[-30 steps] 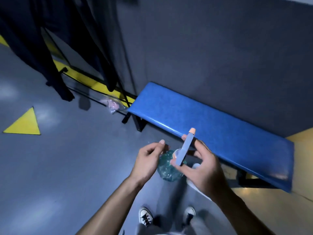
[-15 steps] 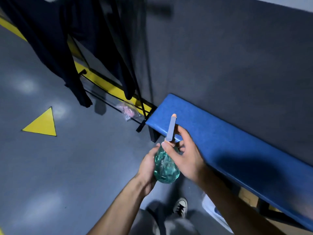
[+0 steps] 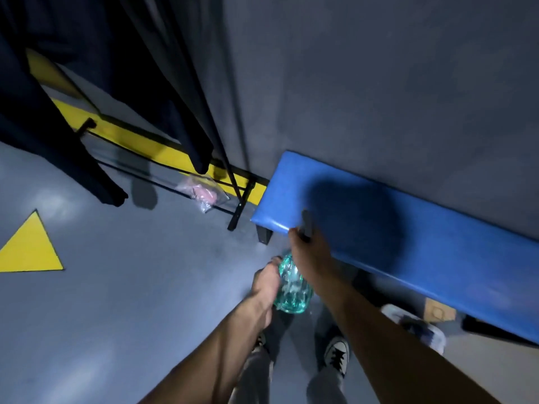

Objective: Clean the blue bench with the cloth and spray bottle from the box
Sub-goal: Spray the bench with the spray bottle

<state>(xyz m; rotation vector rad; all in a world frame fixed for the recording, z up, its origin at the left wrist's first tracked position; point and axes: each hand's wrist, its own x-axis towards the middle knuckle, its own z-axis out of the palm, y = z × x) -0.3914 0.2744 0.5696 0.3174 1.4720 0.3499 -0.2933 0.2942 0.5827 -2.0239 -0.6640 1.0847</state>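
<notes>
One faceted, teal, translucent spray bottle [image 3: 292, 290], just short of the glossy padded blue desk [image 3: 408, 237]: left hand [image 3: 267, 282] wrapped round its bulb, right hand [image 3: 310, 252] closed on its slim top.

A changing-room or gym-like space: padded blue bench [image 3: 408, 228] against a grey wall [image 3: 379, 83], yellow floor markings [image 3: 29, 249], hanging dark garments [image 3: 87, 83].

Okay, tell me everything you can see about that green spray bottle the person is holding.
The round, teal-green translucent spray bottle has a faceted, glassy-looking body, though the material is unclear. It is held over the grey floor just in front of the blue padded bench. The left hand cups its side; the right hand covers its top, where a dark, blurred sprayer stem sticks up. Liquid level cannot be told.
</notes>
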